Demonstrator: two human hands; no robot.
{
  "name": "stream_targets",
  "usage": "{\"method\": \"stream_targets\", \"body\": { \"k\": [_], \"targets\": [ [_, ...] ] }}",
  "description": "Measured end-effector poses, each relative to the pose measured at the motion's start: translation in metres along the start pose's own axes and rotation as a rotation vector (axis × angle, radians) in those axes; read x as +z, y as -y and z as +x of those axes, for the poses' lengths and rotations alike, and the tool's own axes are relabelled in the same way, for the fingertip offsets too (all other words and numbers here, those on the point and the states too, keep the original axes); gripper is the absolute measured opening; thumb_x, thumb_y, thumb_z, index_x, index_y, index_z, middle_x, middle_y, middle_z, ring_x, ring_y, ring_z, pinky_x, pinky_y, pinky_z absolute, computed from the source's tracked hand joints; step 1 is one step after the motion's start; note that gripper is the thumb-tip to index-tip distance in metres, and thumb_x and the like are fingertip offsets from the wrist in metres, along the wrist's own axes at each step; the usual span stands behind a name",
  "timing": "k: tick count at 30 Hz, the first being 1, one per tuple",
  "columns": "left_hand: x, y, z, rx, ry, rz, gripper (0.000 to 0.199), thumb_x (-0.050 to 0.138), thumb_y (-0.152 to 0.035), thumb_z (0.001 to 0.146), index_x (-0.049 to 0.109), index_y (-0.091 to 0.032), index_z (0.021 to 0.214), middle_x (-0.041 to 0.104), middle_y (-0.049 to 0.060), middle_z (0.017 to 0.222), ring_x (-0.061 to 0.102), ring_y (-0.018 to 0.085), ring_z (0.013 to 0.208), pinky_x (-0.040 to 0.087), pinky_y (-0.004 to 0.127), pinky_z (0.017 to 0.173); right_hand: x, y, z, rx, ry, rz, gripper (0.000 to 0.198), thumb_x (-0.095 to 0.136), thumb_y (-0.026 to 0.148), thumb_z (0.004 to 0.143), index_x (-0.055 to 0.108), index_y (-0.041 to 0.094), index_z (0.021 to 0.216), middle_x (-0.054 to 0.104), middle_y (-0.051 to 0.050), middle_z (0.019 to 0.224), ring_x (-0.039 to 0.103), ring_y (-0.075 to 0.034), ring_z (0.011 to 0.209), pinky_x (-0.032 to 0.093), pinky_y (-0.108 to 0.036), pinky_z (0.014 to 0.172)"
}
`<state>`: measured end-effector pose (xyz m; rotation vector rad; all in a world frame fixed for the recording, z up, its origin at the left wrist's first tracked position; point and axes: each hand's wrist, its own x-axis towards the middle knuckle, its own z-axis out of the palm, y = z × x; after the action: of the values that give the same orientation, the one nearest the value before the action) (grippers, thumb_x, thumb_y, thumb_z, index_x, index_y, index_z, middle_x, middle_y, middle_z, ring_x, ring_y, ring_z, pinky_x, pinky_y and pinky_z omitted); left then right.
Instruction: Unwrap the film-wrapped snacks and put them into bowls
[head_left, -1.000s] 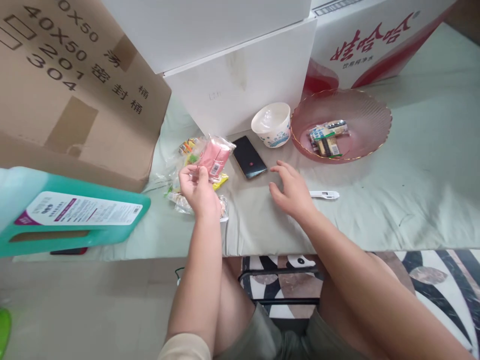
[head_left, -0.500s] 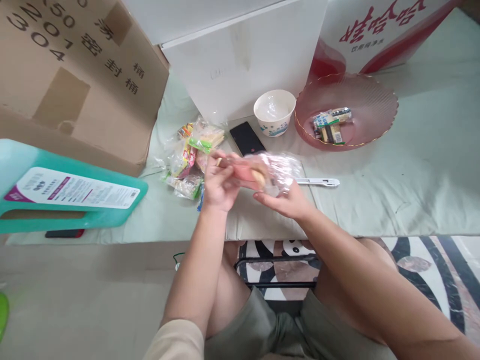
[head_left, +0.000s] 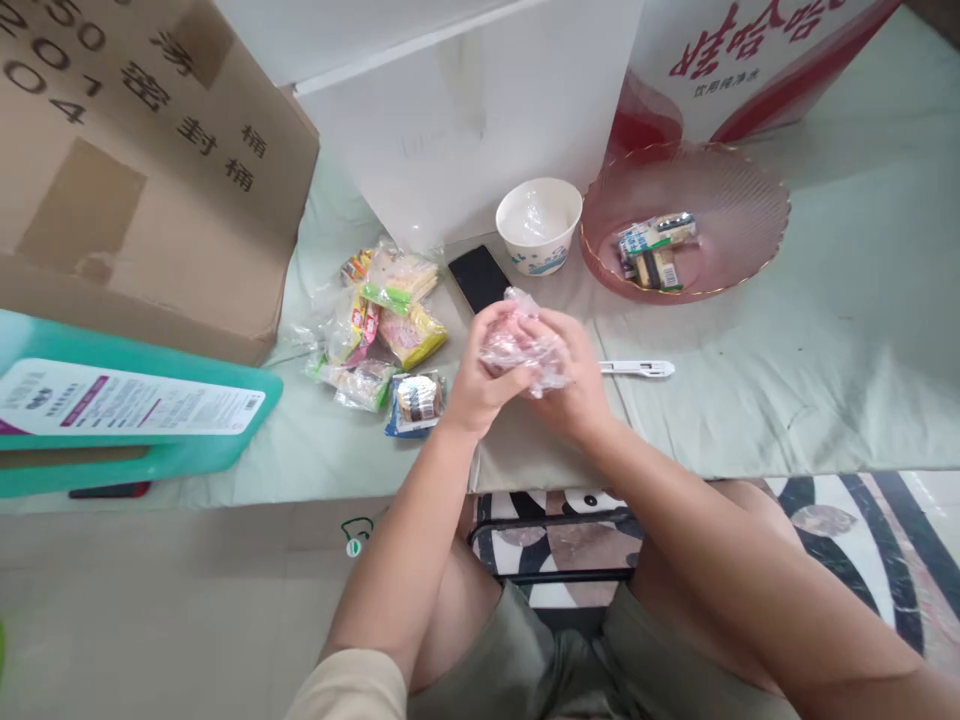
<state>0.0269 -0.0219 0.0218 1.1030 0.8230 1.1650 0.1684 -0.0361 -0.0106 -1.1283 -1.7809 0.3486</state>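
Between my two hands is a crumpled clear plastic bag (head_left: 529,355) with something pinkish showing through it. My left hand (head_left: 484,385) wraps its left side, thumb across the front. My right hand (head_left: 581,385) closes round the other side, most of its fingers hidden behind the bag. To the left lies a pile of wrapped snacks (head_left: 367,325), with a blue-edged snack packet (head_left: 416,402) close to my left wrist. Just behind the hands lies a black phone (head_left: 480,280). A white box cutter (head_left: 637,369) lies right of my right hand.
A paper bowl (head_left: 538,228) with clear plastic inside stands behind the hands. Right of it is a pink ribbed bowl (head_left: 739,235) holding a few wrapped snacks. A cardboard box (head_left: 165,200), a green liquid jug (head_left: 247,410) and a white carton (head_left: 480,130) flank the cloth-covered table (head_left: 787,400).
My hands have come together around the plastic bag, which was stretched out between them and is now bunched up. My left hand has moved right, uncovering the yellow and blue-edged snack packets.
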Motion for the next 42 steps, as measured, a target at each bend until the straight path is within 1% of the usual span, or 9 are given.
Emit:
{"method": "stream_targets", "body": {
  "k": [3, 5, 11, 18, 24, 28, 30, 36, 42],
  "targets": [
    [-0.006, -0.007, -0.001, -0.067, -0.205, -0.128, 0.078, 0.090, -0.028, 0.056, 0.055, -0.030, 0.126, 0.069, -0.002, 0.102, 0.067, 0.014, 0.083, 0.053, 0.026, 0.075, -0.003, 0.005, 0.001, -0.126, -0.030, 0.099, 0.064, 0.054, 0.020, 0.089, 0.038, 0.030, 0.150, 0.059, -0.012, 0.141, 0.052, -0.030, 0.135, 0.044, -0.055, 0.113],
    [-0.012, -0.016, -0.002, -0.147, -0.261, -0.185, 0.068, 0.088, -0.025, 0.054, 0.060, -0.028, 0.116, 0.070, -0.003, 0.095, 0.066, 0.012, 0.078, 0.053, 0.024, 0.071, -0.008, 0.009, 0.002, -0.028, -0.032, 0.155, 0.060, 0.053, 0.020, 0.089, 0.039, 0.027, 0.148, 0.059, -0.013, 0.141, 0.054, -0.029, 0.135, 0.045, -0.055, 0.112],
    [-0.017, -0.023, -0.004, -0.456, 0.056, -0.150, 0.061, 0.089, -0.020, 0.047, 0.071, -0.017, 0.106, 0.073, 0.005, 0.093, 0.068, 0.016, 0.077, 0.054, 0.024, 0.067, -0.021, 0.005, 0.005, 0.483, 0.079, 0.546, 0.057, 0.062, 0.036, 0.084, 0.045, 0.023, 0.136, 0.063, -0.014, 0.130, 0.064, -0.027, 0.114, 0.053, -0.045, 0.096],
    [0.011, 0.000, 0.012, -0.285, -0.273, -0.218, 0.054, 0.094, -0.028, 0.053, 0.065, -0.019, 0.098, 0.071, 0.000, 0.091, 0.066, 0.012, 0.079, 0.054, 0.023, 0.073, -0.018, -0.003, 0.008, 0.751, -0.130, 0.583, 0.032, 0.068, 0.044, 0.079, 0.043, 0.025, 0.089, 0.049, 0.004, 0.078, 0.044, -0.013, 0.065, 0.041, -0.027, 0.060],
    [0.028, 0.010, 0.009, -0.315, -0.207, -0.218, 0.070, 0.086, -0.045, 0.072, 0.052, -0.036, 0.133, 0.068, 0.000, 0.118, 0.067, 0.017, 0.097, 0.056, 0.030, 0.082, -0.018, -0.002, 0.007, 0.635, -0.154, 0.423, 0.033, 0.062, 0.044, 0.085, 0.037, 0.025, 0.075, 0.044, 0.003, 0.075, 0.043, -0.014, 0.070, 0.040, -0.028, 0.064],
    [0.014, 0.014, 0.009, -0.126, -0.267, 0.053, 0.072, 0.080, -0.048, 0.080, 0.043, -0.041, 0.141, 0.064, 0.002, 0.123, 0.065, 0.018, 0.103, 0.054, 0.032, 0.088, -0.031, -0.003, 0.009, 0.442, -0.070, 0.185, 0.016, 0.055, 0.037, 0.088, 0.051, 0.024, 0.080, 0.058, -0.004, 0.086, 0.055, -0.020, 0.083, 0.046, -0.035, 0.077],
    [0.001, 0.017, 0.010, -0.008, -0.293, 0.254, 0.062, 0.075, -0.050, 0.084, 0.046, -0.037, 0.138, 0.063, 0.003, 0.116, 0.065, 0.017, 0.101, 0.053, 0.031, 0.089, -0.042, -0.008, 0.005, 0.351, 0.002, -0.040, 0.010, 0.052, 0.030, 0.087, 0.058, 0.023, 0.090, 0.064, -0.009, 0.093, 0.059, -0.025, 0.090, 0.047, -0.040, 0.082],
    [-0.028, 0.023, 0.010, 0.123, -0.311, 0.571, 0.026, 0.063, -0.044, 0.093, 0.062, -0.029, 0.114, 0.063, 0.001, 0.101, 0.062, 0.016, 0.089, 0.052, 0.029, 0.084, -0.068, -0.034, -0.023, 0.370, 0.223, -0.409, 0.048, 0.055, 0.031, 0.082, 0.058, 0.012, 0.126, 0.067, -0.019, 0.113, 0.063, -0.035, 0.102, 0.048, -0.048, 0.087],
    [-0.025, 0.014, 0.014, -0.032, -0.298, 0.405, 0.024, 0.055, -0.034, 0.091, 0.071, -0.025, 0.107, 0.069, 0.002, 0.095, 0.064, 0.017, 0.081, 0.055, 0.030, 0.075, -0.080, -0.037, -0.030, 0.372, 0.293, -0.417, 0.017, 0.051, 0.031, 0.087, 0.064, 0.021, 0.091, 0.068, -0.013, 0.095, 0.064, -0.030, 0.090, 0.047, -0.043, 0.082]
  ]
}}
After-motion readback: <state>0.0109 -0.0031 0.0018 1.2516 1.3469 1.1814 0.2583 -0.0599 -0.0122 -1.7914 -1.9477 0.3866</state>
